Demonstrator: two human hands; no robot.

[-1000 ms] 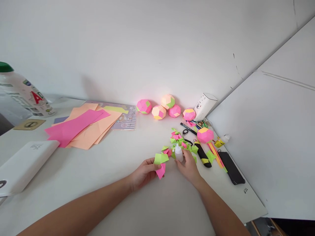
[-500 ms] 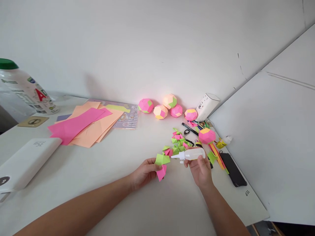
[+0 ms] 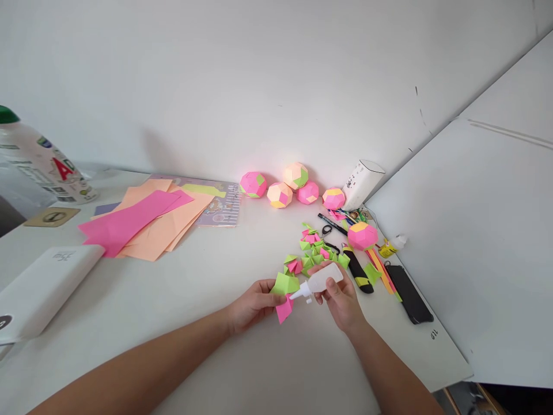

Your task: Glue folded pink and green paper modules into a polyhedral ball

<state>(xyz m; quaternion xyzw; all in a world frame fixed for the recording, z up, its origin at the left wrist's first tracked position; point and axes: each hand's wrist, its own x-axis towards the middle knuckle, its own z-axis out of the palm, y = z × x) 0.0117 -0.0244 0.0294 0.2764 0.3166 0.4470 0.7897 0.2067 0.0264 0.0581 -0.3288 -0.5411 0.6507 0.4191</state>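
Observation:
Pinched in my left hand [image 3: 254, 304] is a folded paper piece with a green part [image 3: 285, 283] above and a pink part [image 3: 284, 311] below. My right hand [image 3: 342, 300] grips a white glue bottle [image 3: 325, 278], tilted so its nozzle points down and left. The nozzle tip is at the paper, close to where green and pink meet; whether it touches I cannot tell. Just behind the hands lies a pile of small folded green and pink paper pieces [image 3: 315, 253].
Several paper balls [image 3: 253, 184] stand along the wall. At right lie a box cutter [image 3: 358, 271], a phone [image 3: 408, 293], a yellow glue bottle [image 3: 392, 246] and a white box [image 3: 363, 183]. Paper sheets [image 3: 149, 230], a power bank [image 3: 56, 288] and a large bottle [image 3: 47, 167] are at left.
My right hand has brought the glue bottle left and down, tilting it more, so its nozzle went from the green part's edge to near the pink part. The box cutter now shows more.

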